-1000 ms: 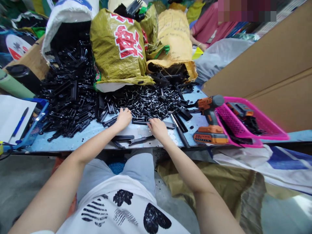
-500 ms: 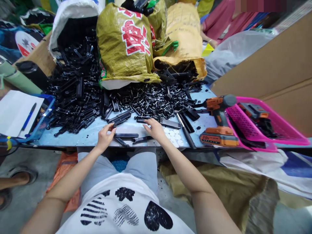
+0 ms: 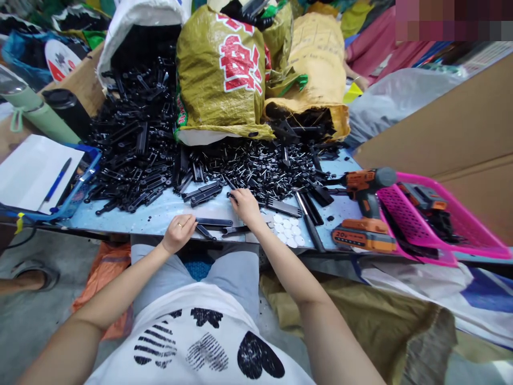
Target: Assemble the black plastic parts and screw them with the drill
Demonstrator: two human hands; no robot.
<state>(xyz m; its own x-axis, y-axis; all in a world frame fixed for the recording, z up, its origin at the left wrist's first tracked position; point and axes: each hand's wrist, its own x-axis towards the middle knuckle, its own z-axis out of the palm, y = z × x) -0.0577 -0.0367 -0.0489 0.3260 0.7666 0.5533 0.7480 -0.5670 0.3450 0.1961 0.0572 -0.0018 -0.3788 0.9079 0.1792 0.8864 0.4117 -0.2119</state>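
Observation:
My left hand (image 3: 179,233) is closed at the table's front edge, its fingertips on the left end of a long black plastic strip (image 3: 215,222). Another short black strip (image 3: 205,231) slants just below that one. My right hand (image 3: 245,207) reaches to the front of a heap of small black-headed pins (image 3: 260,170). Its fingers are pinched together, and what lies between them is too small to make out. Partly behind my right wrist is a further black strip (image 3: 235,230). Several joined black plastic pieces (image 3: 205,193) lie between and beyond my hands.
Black plastic parts (image 3: 132,144) are heaped at the left, before a white sack (image 3: 114,40). A yellow sack (image 3: 220,80) stands behind the pins. To the right are white discs (image 3: 289,231), a hammer-like tool (image 3: 310,222), a cordless drill (image 3: 364,214) and a pink basket (image 3: 476,227).
My left hand has come down from the joined pieces to the strip's left end and closed. My right hand has shifted slightly to the pin heap, fingers now pinched. The view has turned slightly left.

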